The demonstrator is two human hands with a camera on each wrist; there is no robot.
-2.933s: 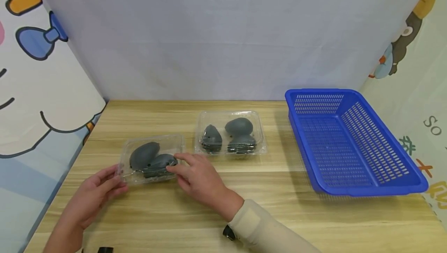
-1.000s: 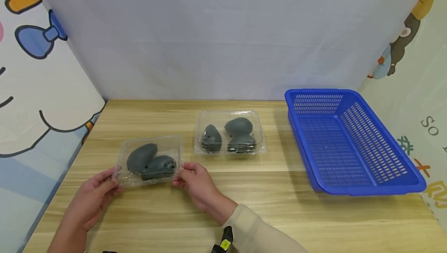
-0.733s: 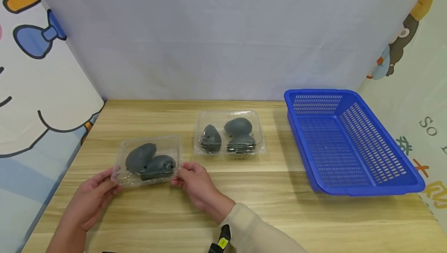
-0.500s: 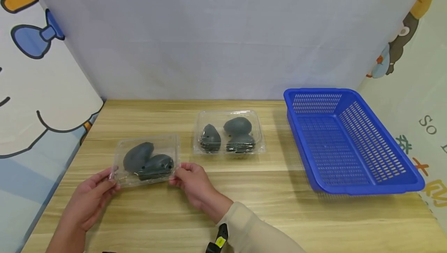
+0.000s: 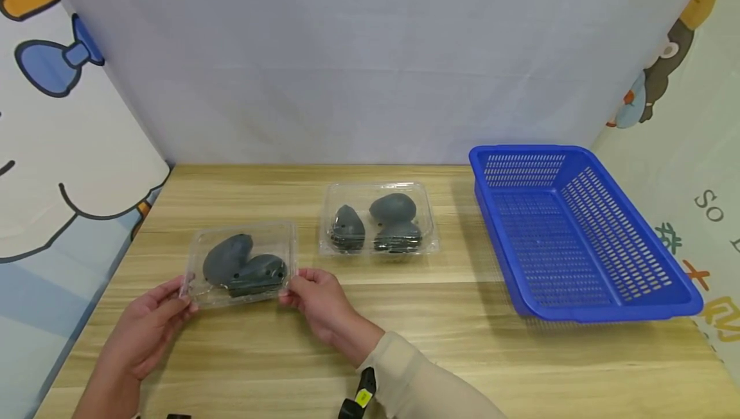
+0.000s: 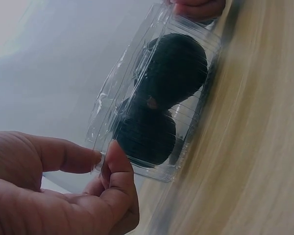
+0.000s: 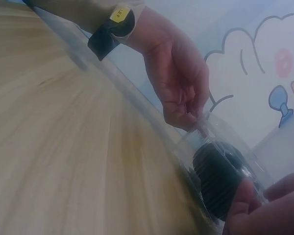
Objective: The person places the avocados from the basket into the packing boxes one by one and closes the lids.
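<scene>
My left hand (image 5: 144, 329) pinches the front left corner of a clear plastic clamshell box (image 5: 203, 295). At its front right corner my right hand (image 5: 326, 308) grips the edge between thumb and fingers. Inside lie two dark grey-green, egg-shaped fruits resembling avocados (image 5: 227, 261), seen through the plastic. The left wrist view has the left thumb and index finger (image 6: 120, 169) on the box edge, near the ribbed side wall. In the right wrist view, the right hand (image 7: 272, 213) is at the near end of the box and the left hand (image 7: 179, 81) beyond it.
A second clear clamshell box (image 5: 428, 216) with three similar dark fruits (image 5: 394, 208) stands behind and to the right. At the right side sits a blue perforated plastic basket (image 5: 509, 258). A pale cloth (image 5: 347, 85) hangs behind the wooden table (image 5: 277, 374).
My right hand has moved from the top of the near box down to its front right corner and taken hold there. The box has shifted slightly left. My left hand keeps its hold.
</scene>
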